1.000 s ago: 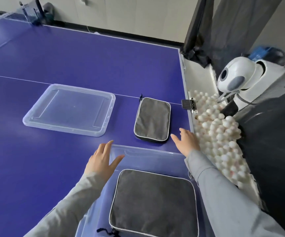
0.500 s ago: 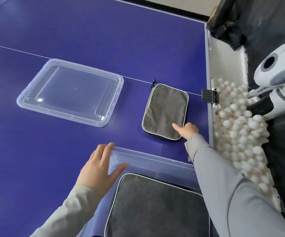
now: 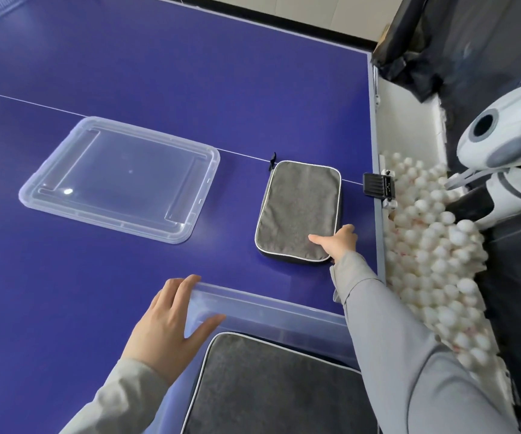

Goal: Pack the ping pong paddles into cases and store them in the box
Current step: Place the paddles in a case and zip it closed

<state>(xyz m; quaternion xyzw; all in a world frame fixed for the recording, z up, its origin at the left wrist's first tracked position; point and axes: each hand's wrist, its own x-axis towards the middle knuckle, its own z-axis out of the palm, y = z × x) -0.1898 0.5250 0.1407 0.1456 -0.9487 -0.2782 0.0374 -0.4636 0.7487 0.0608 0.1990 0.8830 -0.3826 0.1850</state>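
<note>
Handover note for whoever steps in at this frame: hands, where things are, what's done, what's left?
Left hand: flat on the clear box rim, steadying it.
Right hand: grips the near right corner of the grey case on the table.
Done: one case in the box.
Left: put the table case in the box; the lid lies apart, to the left.

Left hand [image 3: 171, 328] flat, fingers spread and straight (thumb angled right), right hand [image 3: 336, 241] reaching forward, thumb extended, grey sleeves on both arms
</note>
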